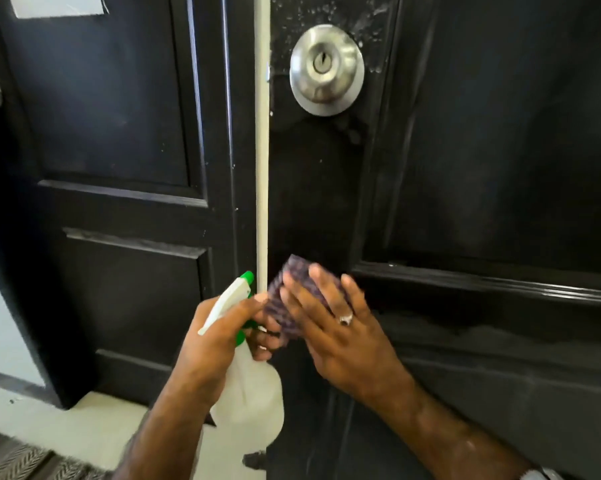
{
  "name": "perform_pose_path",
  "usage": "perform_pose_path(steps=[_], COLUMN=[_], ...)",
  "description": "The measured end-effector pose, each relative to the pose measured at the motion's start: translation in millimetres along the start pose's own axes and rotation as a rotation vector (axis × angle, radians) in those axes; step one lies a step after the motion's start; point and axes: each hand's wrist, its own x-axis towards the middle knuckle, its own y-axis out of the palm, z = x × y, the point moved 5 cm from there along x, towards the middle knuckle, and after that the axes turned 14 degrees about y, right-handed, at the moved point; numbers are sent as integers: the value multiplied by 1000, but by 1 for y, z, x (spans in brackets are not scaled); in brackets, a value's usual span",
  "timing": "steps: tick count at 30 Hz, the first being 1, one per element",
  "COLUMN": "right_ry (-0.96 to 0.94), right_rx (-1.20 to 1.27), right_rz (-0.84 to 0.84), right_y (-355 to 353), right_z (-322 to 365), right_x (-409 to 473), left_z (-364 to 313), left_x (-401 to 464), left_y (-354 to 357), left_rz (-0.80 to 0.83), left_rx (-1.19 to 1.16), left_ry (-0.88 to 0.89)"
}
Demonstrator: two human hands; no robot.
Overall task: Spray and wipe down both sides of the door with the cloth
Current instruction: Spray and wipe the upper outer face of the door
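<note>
The right hand [330,317] lies flat with straight fingers on a folded dark purple patterned cloth [292,292], pressing it against the black panelled wooden door [482,168] near its pale edge strip [262,168]. The left hand [219,337], just beside the right, is curled round the neck of a translucent white plastic spray bottle with a green nozzle [247,386], its fingers at the trigger and the nozzle pointing up towards the door edge.

Well above both hands, white spray droplets and smears cling around the round brushed-steel door knob with a keyhole [326,69]. That patch looks unwiped, so the likeliest fault is liquid running down into the keyhole or drying into streaks while the cloth works lower down. The cloth is held only by flat pressure, not gripped, so a fast stroke over the raised moulding to the right of the hand could let it slip and drop to the pale floor [84,427] below the hands. The nozzle sits very near the cloth hand; a stray squeeze would wet the fingers or the edge strip rather than the panel. A second black panelled door [119,133] stands to the left of the left hand. Only one face shows here, so the other side could be forgotten.
</note>
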Motion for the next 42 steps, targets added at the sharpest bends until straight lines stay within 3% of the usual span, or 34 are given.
perform_pose_path(steps=[2, 6, 10, 13, 17, 19, 23, 27, 31, 36, 42], right_ry=[-25, 316, 528, 422, -35, -134, 227, 481, 403, 128, 253], right_rx=[-27, -38, 99, 121, 65, 29, 21, 153, 176, 53, -26], right_rz=[45, -71, -137, -117, 98, 165, 45, 23, 59, 66, -7], right_y=[-2, -29, -32, -9, 31, 35, 8, -2, 4, 4, -12], right_z=[-18, -81, -53, -6, 42, 25, -40, -14, 11, 1, -60], right_x=[-36, -26, 26, 35, -30, -71, -83, -33, 4, -5, -46], left_z=[17, 47, 66, 62, 63, 64, 59, 40, 35, 33, 40], left_x=[-13, -40, -61, -62, -62, -61, -49, -30, -19, -14, -15], left_y=[-1, 0, -7, -12, -10, -4, 22, 52, 34, 32, 81], left_rz=[-3, -54, -89, -103, -46, -49, 58, 74, -127, -7, 73], left_rx=[13, 81, 179, 160, 163, 160, 164, 88, -20, 52, 32], left_ry=[-68, -171, -283, -140, -109, -125, -71, 67, 74, 51, 25])
